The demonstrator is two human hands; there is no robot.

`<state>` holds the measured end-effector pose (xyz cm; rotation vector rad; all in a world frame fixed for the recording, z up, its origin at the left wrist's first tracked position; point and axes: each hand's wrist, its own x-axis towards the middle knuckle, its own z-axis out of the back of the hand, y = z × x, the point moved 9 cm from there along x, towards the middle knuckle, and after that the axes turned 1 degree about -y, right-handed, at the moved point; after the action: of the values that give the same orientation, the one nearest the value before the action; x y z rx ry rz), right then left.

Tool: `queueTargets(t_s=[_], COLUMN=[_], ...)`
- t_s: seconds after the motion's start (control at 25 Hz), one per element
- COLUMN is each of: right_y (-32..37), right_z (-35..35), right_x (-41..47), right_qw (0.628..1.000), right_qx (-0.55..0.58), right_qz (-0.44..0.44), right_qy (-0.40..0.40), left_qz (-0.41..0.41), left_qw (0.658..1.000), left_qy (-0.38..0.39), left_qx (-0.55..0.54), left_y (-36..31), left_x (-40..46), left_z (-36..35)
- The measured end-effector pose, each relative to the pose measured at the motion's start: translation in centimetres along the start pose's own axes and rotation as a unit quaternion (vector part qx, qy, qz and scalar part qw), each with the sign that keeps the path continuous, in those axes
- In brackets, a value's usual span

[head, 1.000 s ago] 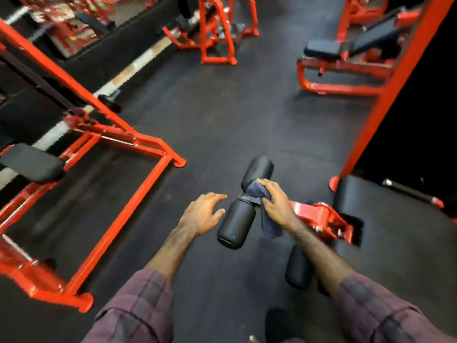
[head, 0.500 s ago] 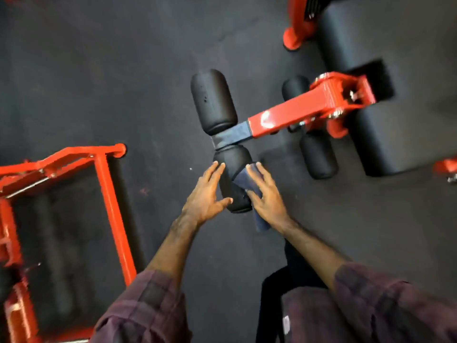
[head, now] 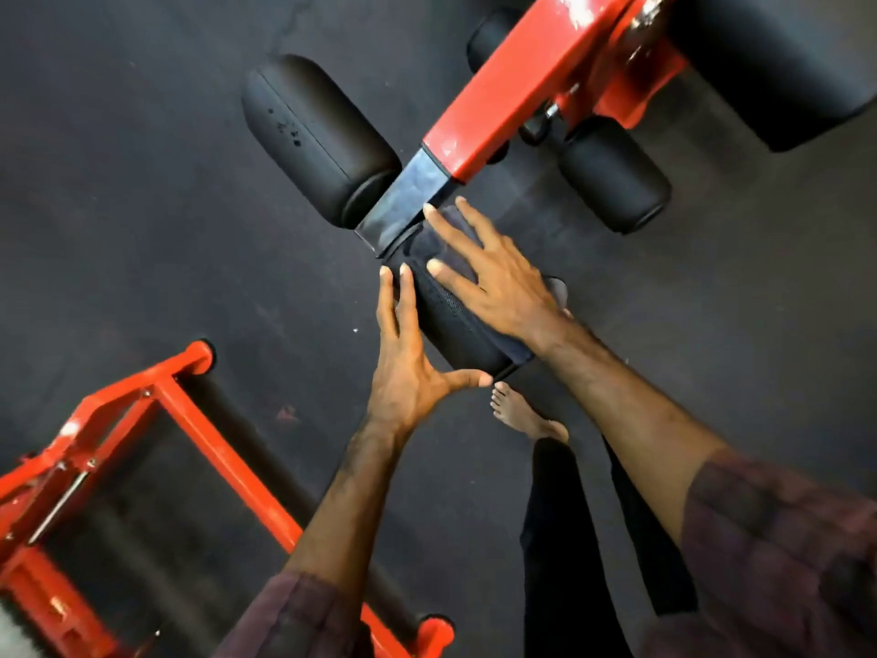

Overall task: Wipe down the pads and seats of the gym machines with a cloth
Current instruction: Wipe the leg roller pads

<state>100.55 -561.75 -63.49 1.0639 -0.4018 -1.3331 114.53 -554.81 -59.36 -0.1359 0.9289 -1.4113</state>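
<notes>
1. Right now we have our right hand (head: pixel 498 282) spread flat on the dark cloth (head: pixel 443 244), pressing it onto the near roller pad (head: pixel 455 325), fingers straight, nothing gripped.
2. Our left hand (head: pixel 408 368) steadies that same pad from the other side, fingers straight along it and thumb under its end, touching rather than grasping.
3. Cloth sits on top of the pad, just beside the metal bar (head: pixel 403 201) that joins the red arm (head: pixel 517 92).
4. Risk as we see it: a flat palm does not pinch the cloth, so a fast stroke could let it slide off to the floor (head: pixel 142 206).
5. The pad may spin under pressure, leaving its underside missed.
6. The far roller pad (head: pixel 318 135) looks not yet covered.
</notes>
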Motion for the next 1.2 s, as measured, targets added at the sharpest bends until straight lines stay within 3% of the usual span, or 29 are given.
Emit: queueTargets(t_s=[0.24,0.52,0.76,1.0,1.2], right_y=[-2.1,-1.4,-2.5,-1.0,-2.4], right_z=[-1.2,-0.2,-1.3,-0.4,-0.6], right_x=[-12.3,0.5,-10.8,1.2,-8.0], right_qw=[0.996,0.997,0.996,0.998,0.998], right_qx=[-0.013,0.016,0.009,0.037,0.035], right_qz=[-0.055,-0.065,-0.065,-0.042,-0.031], right_qy=[-0.074,-0.033,-0.062,-0.008,-0.053], left_qz=[-0.008,-0.019,-0.042,-0.029,-0.023], left_qw=[1.0,0.999,0.998,0.999,1.0], left_qy=[0.013,0.015,-0.004,-0.018,-0.012], left_qx=[-0.021,-0.024,-0.043,-0.014,-0.013], left_y=[0.8,0.9,-0.2,-0.6,-1.2], left_x=[-0.1,0.8,1.0,1.6,1.3], left_z=[-0.1,-1.0,-0.7,-1.0,-0.8])
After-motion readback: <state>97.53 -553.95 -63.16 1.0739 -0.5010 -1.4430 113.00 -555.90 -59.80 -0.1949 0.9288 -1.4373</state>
